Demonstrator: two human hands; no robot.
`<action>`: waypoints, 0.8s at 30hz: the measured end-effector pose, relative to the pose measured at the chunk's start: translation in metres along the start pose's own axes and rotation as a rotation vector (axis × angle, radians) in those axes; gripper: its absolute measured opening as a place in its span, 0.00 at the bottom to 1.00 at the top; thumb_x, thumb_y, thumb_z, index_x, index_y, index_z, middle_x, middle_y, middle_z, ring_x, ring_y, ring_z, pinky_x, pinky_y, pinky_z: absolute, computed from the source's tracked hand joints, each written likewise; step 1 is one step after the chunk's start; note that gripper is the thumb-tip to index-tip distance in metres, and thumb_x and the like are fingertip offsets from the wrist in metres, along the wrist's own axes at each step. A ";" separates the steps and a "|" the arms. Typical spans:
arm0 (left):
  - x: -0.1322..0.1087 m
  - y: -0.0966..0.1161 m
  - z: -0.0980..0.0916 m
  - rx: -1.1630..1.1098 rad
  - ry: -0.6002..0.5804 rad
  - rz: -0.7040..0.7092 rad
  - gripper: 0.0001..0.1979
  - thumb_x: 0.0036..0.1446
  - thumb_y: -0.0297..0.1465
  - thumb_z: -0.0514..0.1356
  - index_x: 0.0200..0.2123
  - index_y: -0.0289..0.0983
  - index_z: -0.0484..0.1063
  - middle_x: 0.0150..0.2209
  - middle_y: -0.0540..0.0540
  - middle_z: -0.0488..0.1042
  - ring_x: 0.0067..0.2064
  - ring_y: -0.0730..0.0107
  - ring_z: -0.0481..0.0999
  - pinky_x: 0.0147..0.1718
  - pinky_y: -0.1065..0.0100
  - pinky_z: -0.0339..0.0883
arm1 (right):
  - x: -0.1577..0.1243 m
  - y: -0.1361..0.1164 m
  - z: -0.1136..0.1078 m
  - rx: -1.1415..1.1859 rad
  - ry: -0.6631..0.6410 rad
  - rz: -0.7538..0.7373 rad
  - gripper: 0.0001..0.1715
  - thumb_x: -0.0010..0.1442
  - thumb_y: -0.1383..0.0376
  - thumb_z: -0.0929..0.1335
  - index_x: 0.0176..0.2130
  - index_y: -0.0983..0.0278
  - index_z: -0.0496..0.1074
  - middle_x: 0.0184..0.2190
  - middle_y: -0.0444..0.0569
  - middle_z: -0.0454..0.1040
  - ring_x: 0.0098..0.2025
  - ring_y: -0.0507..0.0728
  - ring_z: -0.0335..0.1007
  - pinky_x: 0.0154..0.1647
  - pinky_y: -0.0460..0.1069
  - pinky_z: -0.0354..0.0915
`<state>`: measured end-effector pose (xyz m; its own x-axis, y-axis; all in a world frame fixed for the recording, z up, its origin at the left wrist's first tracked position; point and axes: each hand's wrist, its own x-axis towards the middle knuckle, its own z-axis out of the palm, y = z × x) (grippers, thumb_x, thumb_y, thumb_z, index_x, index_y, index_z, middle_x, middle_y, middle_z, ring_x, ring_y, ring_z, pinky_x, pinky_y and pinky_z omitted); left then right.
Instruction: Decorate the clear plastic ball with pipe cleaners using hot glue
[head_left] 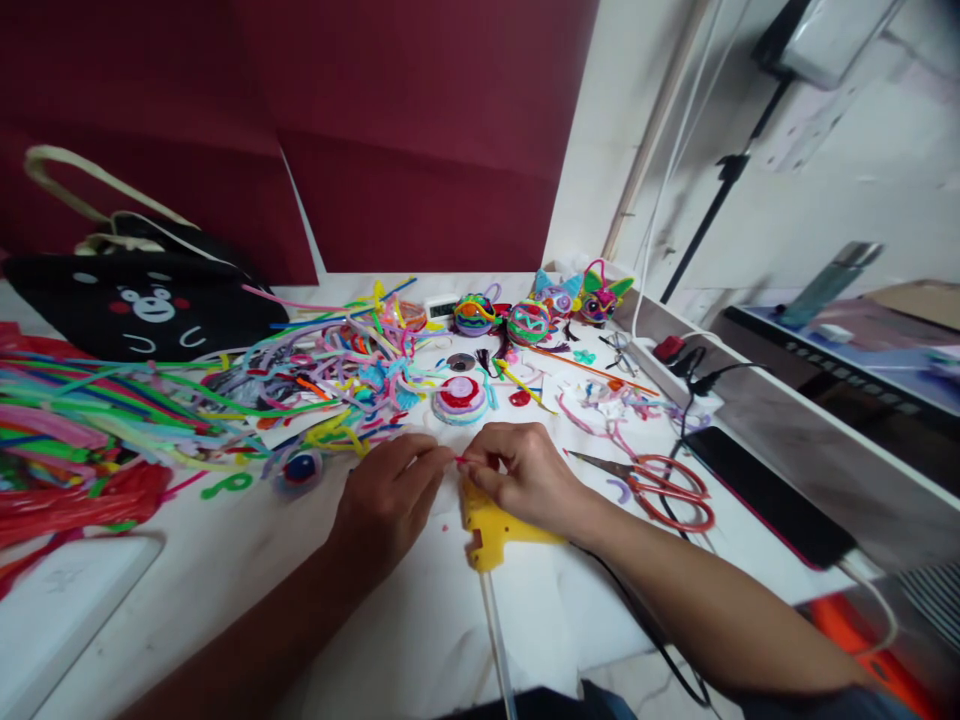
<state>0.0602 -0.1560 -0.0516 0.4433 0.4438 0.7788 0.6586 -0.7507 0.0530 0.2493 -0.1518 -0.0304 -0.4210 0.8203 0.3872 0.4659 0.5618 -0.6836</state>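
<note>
My left hand point(390, 495) and my right hand point(529, 475) meet above the tabletop, fingers closed in a pinch. Between the fingertips shows a short pink piece of pipe cleaner point(460, 459), mostly hidden by the fingers. Beneath my right hand a yellow hot glue gun point(491, 525) lies on its side, a clear glue stick point(495, 635) projecting from its rear. Just beyond the hands sits a round pipe-cleaner piece point(459, 398) coiled in red, white and lilac. Orange-handled scissors point(660, 485) lie to the right of my right hand.
Loose coloured pipe cleaners point(330, 370) heap across the left. Several decorated balls point(529, 322) stand at the back. A black phone point(765, 495) and a power strip point(675, 375) lie at right. A black bag point(150, 300) and a white box point(75, 610) occupy the left side.
</note>
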 end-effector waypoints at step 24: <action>0.001 0.005 0.002 -0.138 0.034 -0.160 0.06 0.60 0.22 0.59 0.38 0.33 0.75 0.34 0.45 0.77 0.38 0.70 0.77 0.40 0.71 0.71 | 0.001 0.006 0.010 0.253 0.110 0.119 0.05 0.56 0.67 0.69 0.31 0.67 0.74 0.24 0.44 0.69 0.25 0.50 0.63 0.26 0.45 0.58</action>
<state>0.0650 -0.1583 -0.0513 0.3175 0.5473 0.7744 0.6283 -0.7331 0.2605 0.2439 -0.1481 -0.0405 -0.2820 0.8933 0.3499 0.2923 0.4274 -0.8555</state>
